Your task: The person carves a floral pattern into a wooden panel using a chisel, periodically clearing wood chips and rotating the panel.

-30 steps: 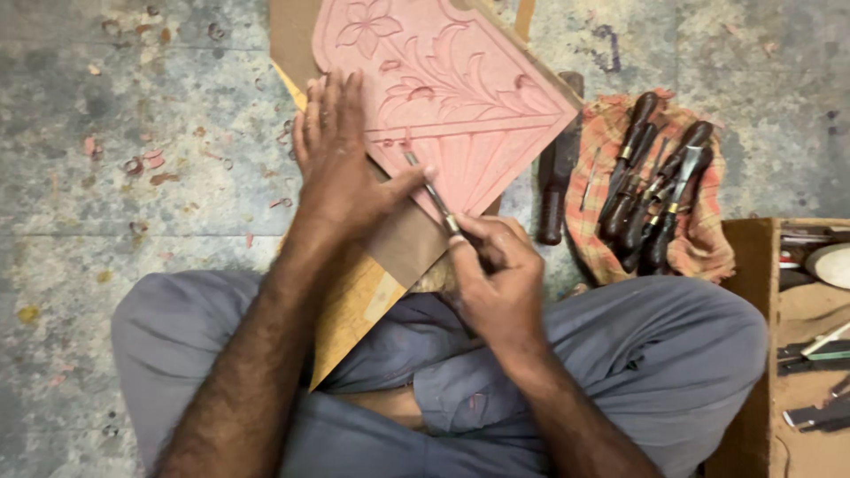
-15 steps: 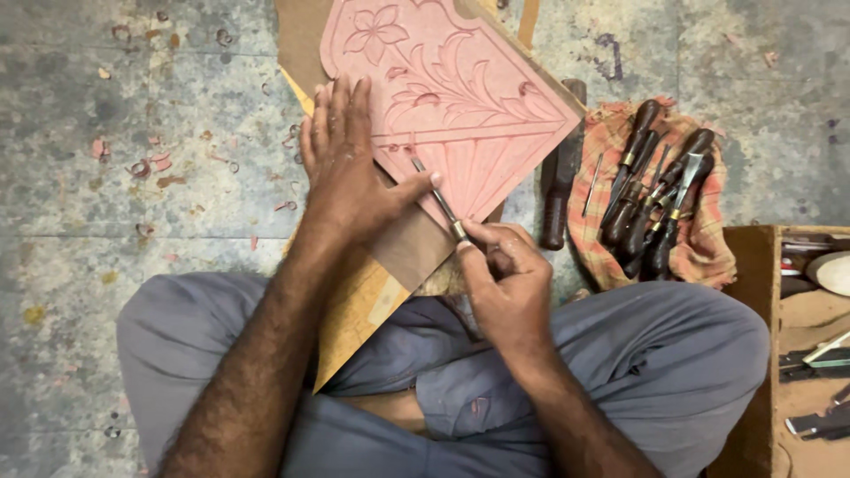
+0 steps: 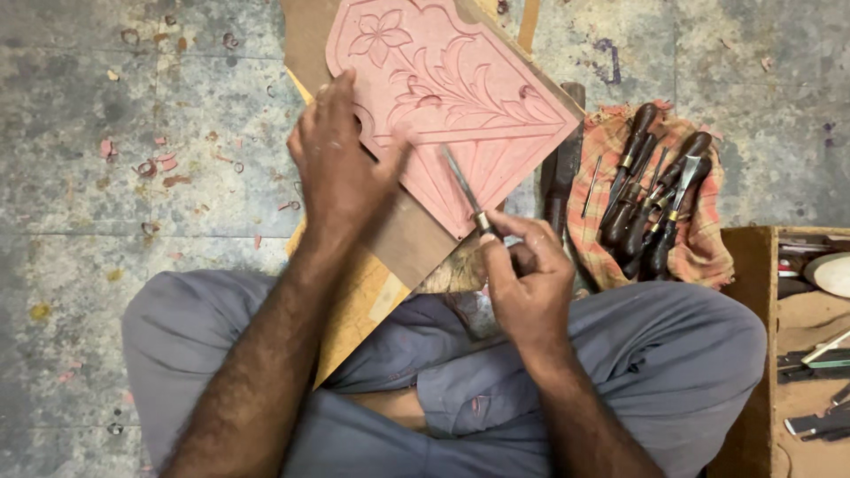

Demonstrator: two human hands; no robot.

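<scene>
A pink carved panel (image 3: 460, 97) with a flower and leaf relief lies on a brown backing board (image 3: 403, 239) propped against my crossed legs. My left hand (image 3: 341, 164) presses flat on the panel's left edge, fingers spread. My right hand (image 3: 522, 274) grips a thin carving chisel (image 3: 462, 190) by its handle. The blade tip rests on the panel's lower fluted corner, just right of my left thumb.
Several dark-handled chisels (image 3: 651, 199) lie on a checked orange cloth (image 3: 708, 252) to the right. A dark mallet-like tool (image 3: 560, 177) lies between cloth and board. A wooden box (image 3: 748, 292) with more tools stands at the far right. Pink shavings (image 3: 155, 164) dot the concrete floor.
The view has shifted slightly. My right hand has drawn the chisel a little down and right along the panel's lower corner; my left hand stays pressed on the panel.
</scene>
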